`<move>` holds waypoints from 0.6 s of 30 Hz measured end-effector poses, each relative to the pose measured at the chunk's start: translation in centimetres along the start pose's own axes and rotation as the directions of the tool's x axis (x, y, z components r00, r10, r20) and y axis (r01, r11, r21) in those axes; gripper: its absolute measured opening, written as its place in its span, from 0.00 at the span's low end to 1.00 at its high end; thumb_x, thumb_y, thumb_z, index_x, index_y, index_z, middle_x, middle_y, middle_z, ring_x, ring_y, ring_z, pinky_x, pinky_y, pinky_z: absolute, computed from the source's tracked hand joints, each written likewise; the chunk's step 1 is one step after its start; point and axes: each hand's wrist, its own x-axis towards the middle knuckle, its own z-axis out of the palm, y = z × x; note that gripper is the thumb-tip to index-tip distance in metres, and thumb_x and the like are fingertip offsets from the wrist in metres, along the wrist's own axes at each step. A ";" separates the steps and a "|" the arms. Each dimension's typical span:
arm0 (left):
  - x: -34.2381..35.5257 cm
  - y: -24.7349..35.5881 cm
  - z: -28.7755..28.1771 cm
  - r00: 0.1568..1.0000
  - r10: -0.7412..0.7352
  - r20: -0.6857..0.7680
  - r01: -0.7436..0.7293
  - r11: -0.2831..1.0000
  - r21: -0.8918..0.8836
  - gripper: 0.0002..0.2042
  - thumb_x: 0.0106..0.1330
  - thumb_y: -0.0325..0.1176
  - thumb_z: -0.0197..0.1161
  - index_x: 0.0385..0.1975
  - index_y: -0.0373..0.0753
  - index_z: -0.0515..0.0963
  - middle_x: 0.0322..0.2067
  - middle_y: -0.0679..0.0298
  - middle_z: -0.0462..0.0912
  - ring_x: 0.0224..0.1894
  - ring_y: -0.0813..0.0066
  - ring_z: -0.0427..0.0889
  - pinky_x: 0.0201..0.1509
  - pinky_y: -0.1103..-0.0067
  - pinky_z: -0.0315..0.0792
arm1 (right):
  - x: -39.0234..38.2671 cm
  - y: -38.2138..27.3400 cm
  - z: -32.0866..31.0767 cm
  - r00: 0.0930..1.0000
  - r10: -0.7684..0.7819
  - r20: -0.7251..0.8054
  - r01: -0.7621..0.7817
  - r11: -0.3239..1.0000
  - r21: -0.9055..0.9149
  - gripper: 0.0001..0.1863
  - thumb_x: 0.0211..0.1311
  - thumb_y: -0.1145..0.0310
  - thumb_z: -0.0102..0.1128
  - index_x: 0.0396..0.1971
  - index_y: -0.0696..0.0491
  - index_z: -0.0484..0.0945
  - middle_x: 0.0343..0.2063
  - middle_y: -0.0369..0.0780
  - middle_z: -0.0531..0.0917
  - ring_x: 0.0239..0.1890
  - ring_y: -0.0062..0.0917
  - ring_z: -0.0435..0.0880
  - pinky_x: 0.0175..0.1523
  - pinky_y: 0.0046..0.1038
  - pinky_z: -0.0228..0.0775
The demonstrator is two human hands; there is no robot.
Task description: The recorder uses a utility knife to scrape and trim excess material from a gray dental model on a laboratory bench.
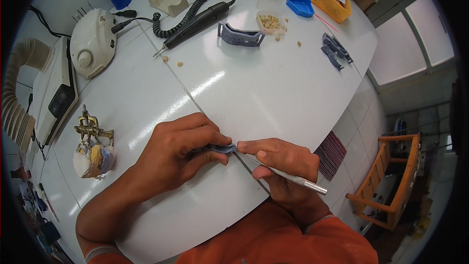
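My left hand [180, 149] grips a small grey-blue plastic piece [222, 148] between its fingers above the white table. My right hand [286, 164] is closed on a slim silver handled tool [305, 183], whose front end meets the piece at the fingertips of my left hand; the tip itself is too small to make out. A brass articulator [88, 129] with white and yellow casts [95, 159] stands to the left of my hands.
Across the white table [234, 83] lie a rotary handpiece [198, 24], its control box [92, 43], a dust extractor [53, 90], grey printed pieces [239, 36] [334, 51], several small beige bits [271, 22], a blue tray [300, 6] and a yellow basket [327, 2]. An orange wooden stool [383, 181] stands at right.
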 end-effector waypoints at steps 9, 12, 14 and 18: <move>-0.1 -0.1 0.0 1.000 0.012 0.000 -0.012 1.000 0.004 0.15 0.58 0.24 0.83 0.45 0.36 0.91 0.39 0.62 0.88 0.40 0.71 0.90 0.43 0.75 0.84 | -0.2 0.0 0.1 1.000 0.010 -0.004 -0.010 1.000 0.014 0.14 0.63 0.73 0.79 0.42 0.63 0.83 0.43 0.54 0.93 0.47 0.46 0.96 0.50 0.38 0.94; -0.1 -0.1 -0.1 1.000 0.002 0.003 -0.002 1.000 -0.003 0.15 0.58 0.24 0.83 0.45 0.36 0.91 0.39 0.62 0.88 0.40 0.71 0.90 0.43 0.75 0.84 | -0.1 -0.1 0.0 1.000 0.002 0.005 -0.002 1.000 -0.005 0.14 0.63 0.73 0.79 0.42 0.63 0.83 0.42 0.54 0.93 0.47 0.46 0.96 0.50 0.38 0.94; -0.1 -0.1 0.0 1.000 -0.002 0.003 0.002 1.000 -0.010 0.15 0.58 0.25 0.83 0.45 0.36 0.91 0.39 0.62 0.89 0.40 0.71 0.91 0.43 0.75 0.84 | 0.0 -0.1 -0.1 1.000 0.000 0.013 0.001 1.000 -0.019 0.14 0.63 0.73 0.79 0.41 0.62 0.82 0.42 0.54 0.93 0.47 0.46 0.96 0.50 0.38 0.94; -0.1 -0.1 0.0 1.000 0.002 -0.001 -0.002 1.000 0.000 0.14 0.58 0.26 0.84 0.45 0.36 0.91 0.39 0.62 0.89 0.41 0.70 0.91 0.43 0.74 0.84 | 0.1 -0.3 0.0 0.997 -0.048 0.052 0.053 0.993 -0.104 0.13 0.69 0.68 0.73 0.46 0.57 0.80 0.44 0.53 0.93 0.48 0.46 0.96 0.49 0.38 0.94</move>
